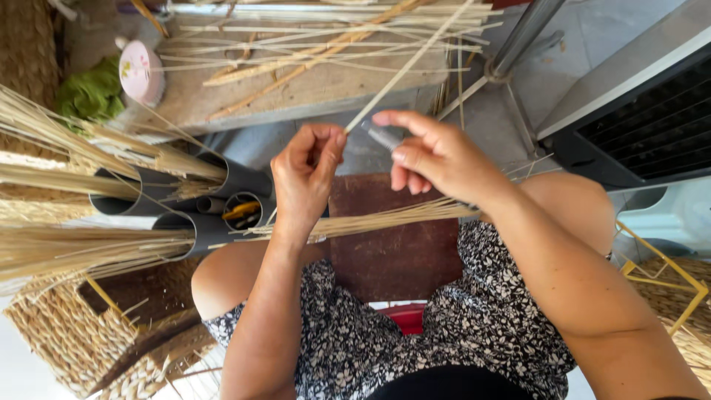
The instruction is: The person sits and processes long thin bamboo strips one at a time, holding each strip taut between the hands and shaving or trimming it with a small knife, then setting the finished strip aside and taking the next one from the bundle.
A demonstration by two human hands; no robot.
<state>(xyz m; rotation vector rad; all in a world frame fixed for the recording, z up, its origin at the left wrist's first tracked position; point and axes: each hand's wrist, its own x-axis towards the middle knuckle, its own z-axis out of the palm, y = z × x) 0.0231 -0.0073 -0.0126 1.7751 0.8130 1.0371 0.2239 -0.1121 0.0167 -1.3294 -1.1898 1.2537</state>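
My left hand (305, 174) pinches the near end of a long pale straw stalk (411, 63) that slants up and to the right. My right hand (437, 155) is just beside it, fingers curled around a small grey blade-like tool (382, 136) whose tip points at the pinched end of the stalk. A loose bundle of straw stalks (385, 218) lies across my lap, over a dark brown wooden board (396, 252) that rests between my knees.
Grey plastic tubes (222, 204) at the left hold bundles of straw. A wooden bench (311, 81) ahead carries loose stalks and a pink round object (141, 72). A woven basket (74, 333) sits at lower left, a dark slatted unit (644, 126) at right.
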